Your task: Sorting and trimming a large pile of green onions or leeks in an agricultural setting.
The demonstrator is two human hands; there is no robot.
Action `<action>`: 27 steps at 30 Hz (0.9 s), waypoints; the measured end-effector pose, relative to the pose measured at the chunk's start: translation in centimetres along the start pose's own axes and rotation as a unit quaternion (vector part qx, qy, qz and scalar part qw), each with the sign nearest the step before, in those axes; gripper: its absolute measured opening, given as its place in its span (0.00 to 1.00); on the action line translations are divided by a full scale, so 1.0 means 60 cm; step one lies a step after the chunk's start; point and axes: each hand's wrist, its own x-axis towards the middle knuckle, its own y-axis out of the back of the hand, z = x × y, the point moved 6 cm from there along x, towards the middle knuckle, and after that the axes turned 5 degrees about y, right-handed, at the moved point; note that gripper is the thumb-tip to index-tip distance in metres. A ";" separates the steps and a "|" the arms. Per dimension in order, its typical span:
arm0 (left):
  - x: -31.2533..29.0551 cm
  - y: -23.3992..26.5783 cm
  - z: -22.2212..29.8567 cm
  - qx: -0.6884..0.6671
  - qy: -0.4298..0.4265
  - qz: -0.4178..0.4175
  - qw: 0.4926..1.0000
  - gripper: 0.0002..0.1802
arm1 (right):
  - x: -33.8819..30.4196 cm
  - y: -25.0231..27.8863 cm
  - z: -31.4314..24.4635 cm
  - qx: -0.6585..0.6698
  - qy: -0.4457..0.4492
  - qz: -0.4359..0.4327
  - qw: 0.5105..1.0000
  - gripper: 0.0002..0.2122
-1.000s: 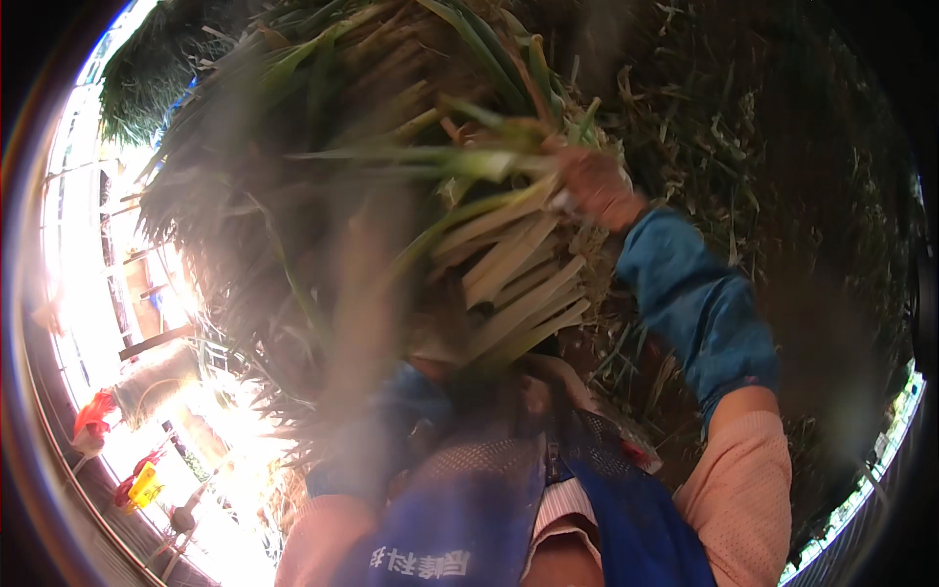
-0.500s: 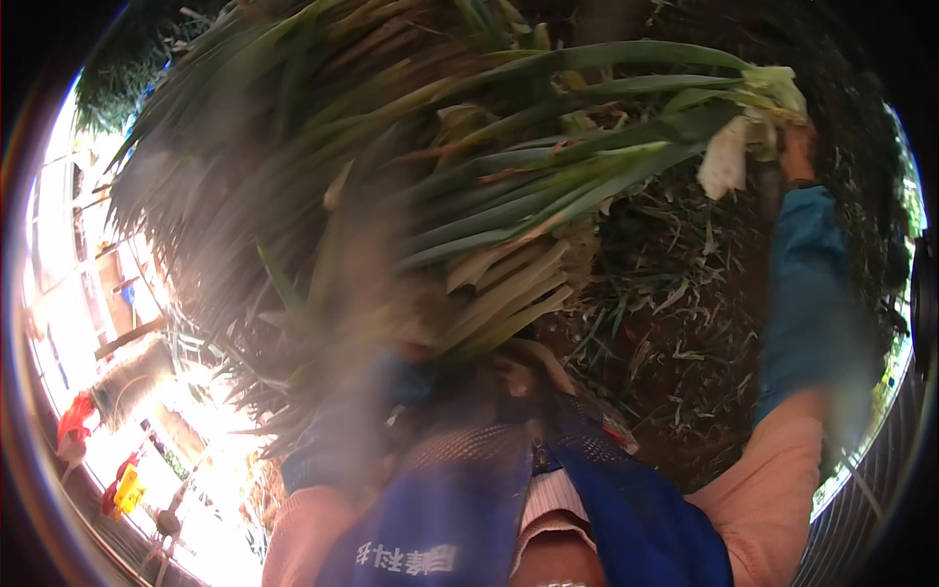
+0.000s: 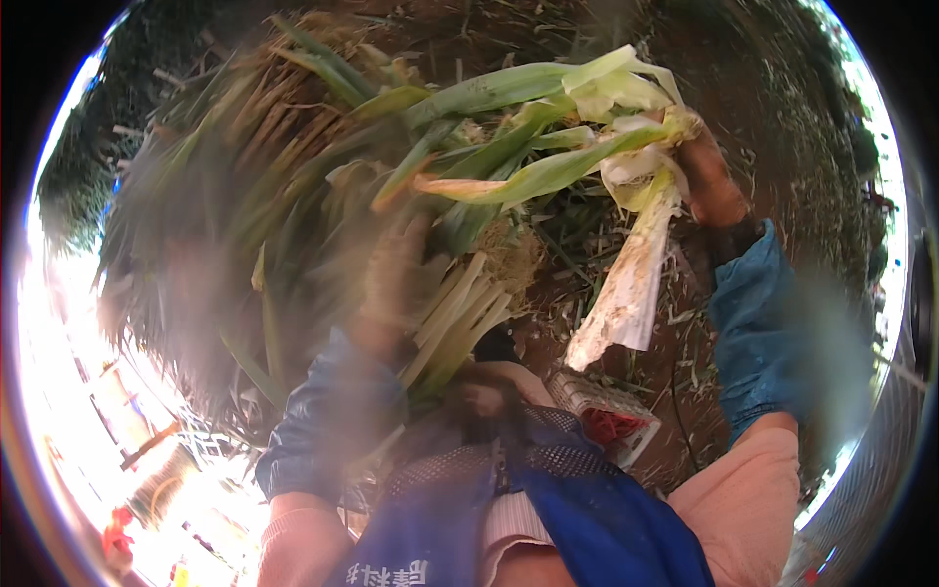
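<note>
"Long leaves (image 3: 499,90), where have you got them?"

"In my right hand (image 3: 712,184), closed around their pale ends (image 3: 677,125), the green tips trailing left toward the pile of stalks (image 3: 215,225). One pale, dirt-flecked strip (image 3: 628,279) hangs from the same bunch."

"And your left hand (image 3: 391,279)?"

"At the pile's near side, well apart from my right one. It's blurred; I can't tell whether it grips anything."

"What else?"

"Near my blue vest (image 3: 611,509), a pale crate (image 3: 582,393) with red strands (image 3: 611,425), on scrap-strewn brown ground (image 3: 650,377)."
</note>
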 end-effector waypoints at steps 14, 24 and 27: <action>0.000 -0.013 0.062 0.107 -0.013 -0.128 0.986 0.28 | -0.056 0.400 0.013 -0.692 0.092 0.169 0.696 0.21; 0.022 0.164 0.079 0.042 0.141 -0.086 0.985 0.30 | -0.058 0.393 0.033 -0.540 -0.124 0.137 0.821 0.47; 0.020 0.172 0.111 0.080 0.015 -0.069 0.994 0.31 | -0.033 0.103 -0.020 -0.066 0.010 0.118 0.991 0.39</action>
